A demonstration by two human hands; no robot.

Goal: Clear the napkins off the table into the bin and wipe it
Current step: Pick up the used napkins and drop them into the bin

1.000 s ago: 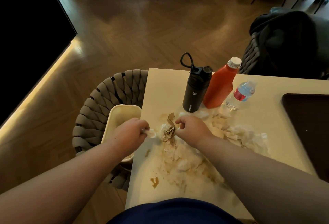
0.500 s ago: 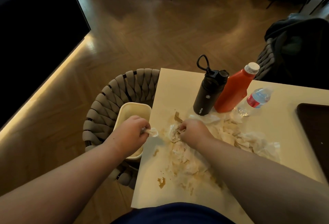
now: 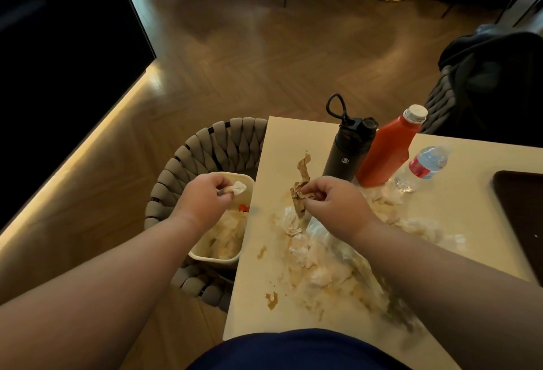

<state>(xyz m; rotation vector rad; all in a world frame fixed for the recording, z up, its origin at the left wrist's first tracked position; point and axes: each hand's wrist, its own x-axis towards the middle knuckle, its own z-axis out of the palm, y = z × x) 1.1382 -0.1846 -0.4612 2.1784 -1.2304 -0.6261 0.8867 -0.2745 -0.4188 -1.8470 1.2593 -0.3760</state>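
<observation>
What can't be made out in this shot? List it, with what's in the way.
Head view:
- Bin interior: partly covered by the left hand and its forearm.
- Red scrap in the bin: too small to identify.
- Dark slab on the table: cut off by the right edge.
- Table under the napkin pile: hidden by the paper.
- Water bottle label: too small to read.

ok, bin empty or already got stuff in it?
Not empty: the bin holds crumpled stained napkins and a red scrap, piled below its rim.
</observation>
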